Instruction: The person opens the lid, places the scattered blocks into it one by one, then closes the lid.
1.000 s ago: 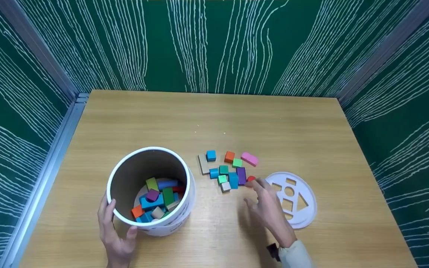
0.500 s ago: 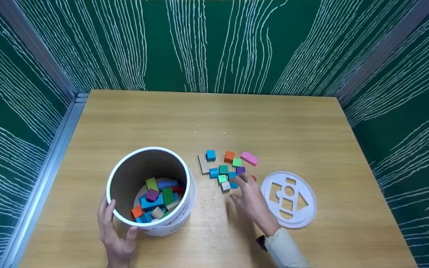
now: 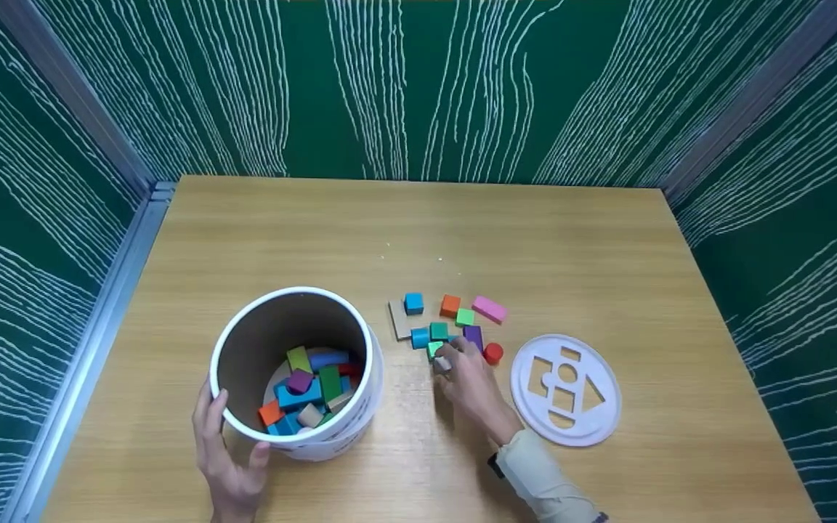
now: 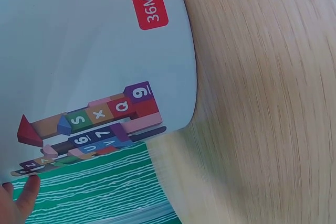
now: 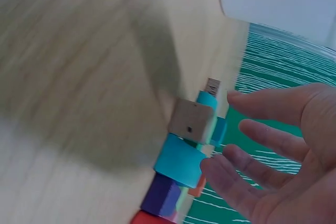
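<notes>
A white bucket (image 3: 369, 399) with an open top stands on the table, coloured blocks (image 3: 300, 396) inside. My left hand (image 3: 224, 461) rests against its near left side, fingers along the wall and thumb apart from them. In the left wrist view two fingertips touch the printed bucket (image 4: 79, 51). My right hand (image 3: 471, 385) reaches over a loose group of blocks, covering part of a blue one. Seen from the right wrist, that hand (image 5: 278, 150) has thumb and fingers spread, beside a plain wooden cube (image 5: 190, 120) and a blue block (image 5: 178, 158), nothing held.
A white lid (image 3: 604, 418) with shaped holes lies right of the blocks. Around the hand are a red cylinder (image 3: 493, 354), a purple block (image 3: 474, 335), a pink block (image 3: 490, 309) and an orange cube (image 3: 450, 305). Green patterned walls (image 3: 418, 94) enclose the wooden table (image 3: 302, 232).
My right hand has moved left, from the red cylinder beside the lid to the wooden cube. The red cylinder and the whole lid are uncovered now. My left hand stays at the bucket.
</notes>
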{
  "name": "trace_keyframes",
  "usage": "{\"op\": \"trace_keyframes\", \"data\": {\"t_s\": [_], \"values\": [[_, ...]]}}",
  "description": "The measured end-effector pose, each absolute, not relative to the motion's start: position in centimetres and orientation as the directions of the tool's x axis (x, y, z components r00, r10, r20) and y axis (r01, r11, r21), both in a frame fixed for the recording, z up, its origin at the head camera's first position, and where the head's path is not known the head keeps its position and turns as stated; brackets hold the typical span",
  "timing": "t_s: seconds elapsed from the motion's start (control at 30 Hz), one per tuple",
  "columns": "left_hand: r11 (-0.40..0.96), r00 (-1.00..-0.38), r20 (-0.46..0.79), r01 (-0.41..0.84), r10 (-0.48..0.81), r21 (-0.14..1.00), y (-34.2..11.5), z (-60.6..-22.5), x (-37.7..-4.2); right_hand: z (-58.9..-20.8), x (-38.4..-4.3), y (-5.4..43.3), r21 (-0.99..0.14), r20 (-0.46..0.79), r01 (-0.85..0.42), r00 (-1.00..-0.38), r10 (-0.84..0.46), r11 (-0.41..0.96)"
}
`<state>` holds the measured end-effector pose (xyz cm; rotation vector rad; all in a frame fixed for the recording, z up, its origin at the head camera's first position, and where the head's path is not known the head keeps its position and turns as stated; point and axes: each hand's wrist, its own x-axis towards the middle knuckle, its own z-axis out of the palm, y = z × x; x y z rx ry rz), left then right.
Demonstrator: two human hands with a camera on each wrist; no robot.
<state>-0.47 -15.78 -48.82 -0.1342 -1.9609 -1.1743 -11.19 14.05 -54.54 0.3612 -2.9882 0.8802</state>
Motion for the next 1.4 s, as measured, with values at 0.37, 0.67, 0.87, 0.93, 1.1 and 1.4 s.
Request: {"op": "trace_keyframes", "data": {"t_s": [0.37, 0.67, 0.87, 0.93, 1.1, 1.4], "values": [[0.561, -0.669, 0.678, 0.449, -0.304, 0.695, -15.8, -49.1, -0.4, -55.1, -11.4, 14.0, -0.516, -0.020, -0.143, -0.984, -0.180, 0.844], [0.564, -0.674, 0.672, 0.441, -0.306, 0.699, -15.9, -49.3, -0.2, -55.1, -11.5, 13.7, -0.517, -0.027, -0.134, -0.984, -0.173, 0.845], [0.534, -0.659, 0.686, 0.476, -0.309, 0.698, -15.8, -48.8, -0.2, -55.5, -11.4, 13.7, -0.491, 0.068, -0.205, -0.978, -0.197, 0.847], [0.523, -0.656, 0.689, 0.487, -0.309, 0.699, -15.7, -48.7, -0.2, -55.7, -11.4, 13.6, -0.478, 0.099, -0.223, -0.975, -0.200, 0.849], [0.517, -0.671, 0.670, 0.471, -0.316, 0.715, -15.6, -48.5, -0.1, -55.6, -11.5, 13.6, -0.502, 0.058, -0.195, -0.980, -0.192, 0.842], [0.509, -0.673, 0.665, 0.468, -0.326, 0.723, -15.6, -48.8, -0.2, -55.4, -11.5, 13.8, -0.568, -0.055, -0.148, -0.975, -0.216, 0.810]]}}
